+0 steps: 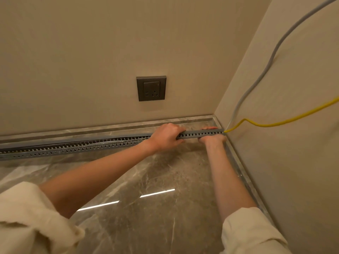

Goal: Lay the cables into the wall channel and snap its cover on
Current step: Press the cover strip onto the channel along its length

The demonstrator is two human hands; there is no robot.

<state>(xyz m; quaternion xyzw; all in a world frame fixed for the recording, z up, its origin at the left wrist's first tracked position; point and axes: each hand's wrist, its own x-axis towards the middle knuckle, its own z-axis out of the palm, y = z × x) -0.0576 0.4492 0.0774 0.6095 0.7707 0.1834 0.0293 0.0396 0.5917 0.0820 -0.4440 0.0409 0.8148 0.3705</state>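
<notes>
Cream sleeves (27, 217) nearest. Left hand (166, 136) and right hand (213, 137), fingers clamped on grey slotted channel (200, 133) near the corner; yellow cable (275, 122) and grey cable (256, 83) enter there. Judged: closing step; next, press along leftward.

The setting is a finished interior room corner, likely residential. Smooth beige painted walls (91, 52) meet just right of the hands. A dark grey square wall socket (151, 88) sits above the hands. Glossy brown veined marble flooring (146, 189), with matching skirting (73, 129), lies below them.
</notes>
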